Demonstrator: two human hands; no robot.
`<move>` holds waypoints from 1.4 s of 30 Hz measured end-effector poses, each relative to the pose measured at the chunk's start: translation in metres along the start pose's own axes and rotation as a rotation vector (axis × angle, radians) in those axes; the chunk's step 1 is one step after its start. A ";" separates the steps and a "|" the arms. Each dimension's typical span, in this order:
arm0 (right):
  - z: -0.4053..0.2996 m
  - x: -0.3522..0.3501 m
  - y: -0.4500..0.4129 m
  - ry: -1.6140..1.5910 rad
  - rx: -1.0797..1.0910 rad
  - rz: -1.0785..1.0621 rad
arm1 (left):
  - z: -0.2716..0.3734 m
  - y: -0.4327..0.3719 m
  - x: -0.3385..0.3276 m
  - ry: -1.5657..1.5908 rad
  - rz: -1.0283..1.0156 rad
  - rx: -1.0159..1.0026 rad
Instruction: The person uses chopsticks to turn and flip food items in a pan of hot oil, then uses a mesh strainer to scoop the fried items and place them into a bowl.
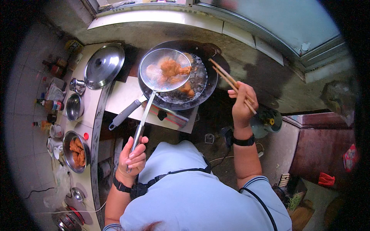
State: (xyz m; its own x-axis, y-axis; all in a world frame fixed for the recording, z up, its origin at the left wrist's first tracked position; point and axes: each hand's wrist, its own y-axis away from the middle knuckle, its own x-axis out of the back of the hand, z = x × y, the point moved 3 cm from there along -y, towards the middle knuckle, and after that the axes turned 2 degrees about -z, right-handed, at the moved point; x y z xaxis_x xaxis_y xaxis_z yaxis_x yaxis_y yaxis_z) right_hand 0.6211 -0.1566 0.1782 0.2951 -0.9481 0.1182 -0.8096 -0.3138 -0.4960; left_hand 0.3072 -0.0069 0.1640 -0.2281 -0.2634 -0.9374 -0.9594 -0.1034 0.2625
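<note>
My left hand (pixel 133 154) grips the metal handle of a wire-mesh skimmer (pixel 144 69), held over a wok (pixel 212 86). On the mesh rests a battered, golden-brown fried piece (pixel 172 68), probably chicken. Bubbling oil (pixel 199 75) fills the bottom of the wok, where another fried piece (pixel 187 90) lies partly in the oil. A further pale piece shows at the skimmer's far rim, mostly hidden. To the right of the wok, my right hand (pixel 244 101) holds a pair of wooden chopsticks (pixel 225 74), their tips slightly apart and touching nothing. The wok's grey handle (pixel 126 113) points toward the lower left.
Under the wok stands a gas stove (pixel 170 115). Along the left counter are a steel lid (pixel 104 66), an empty steel bowl (pixel 74 106), bottles (pixel 52 104) and a steel bowl (pixel 86 150) of fried pieces (pixel 77 151). A bucket (pixel 260 127) sits at the right.
</note>
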 end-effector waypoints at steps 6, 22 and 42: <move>0.022 -0.007 0.019 0.222 0.037 -0.268 | -0.001 0.011 0.005 -0.042 0.004 -0.008; 0.013 0.007 0.027 0.158 -0.069 -0.235 | -0.011 0.031 0.008 -0.300 0.110 -0.060; 0.012 0.008 0.034 0.194 -0.064 -0.194 | -0.017 0.034 0.005 -0.416 0.145 -0.075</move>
State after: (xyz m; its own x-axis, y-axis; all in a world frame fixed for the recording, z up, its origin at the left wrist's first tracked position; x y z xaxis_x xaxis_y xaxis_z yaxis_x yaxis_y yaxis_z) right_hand 0.6024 -0.1747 0.1519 0.3500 -0.8602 0.3710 -0.7796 -0.4870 -0.3938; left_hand 0.2757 -0.0277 0.1721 -0.4217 0.1267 -0.8979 -0.9013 -0.1672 0.3997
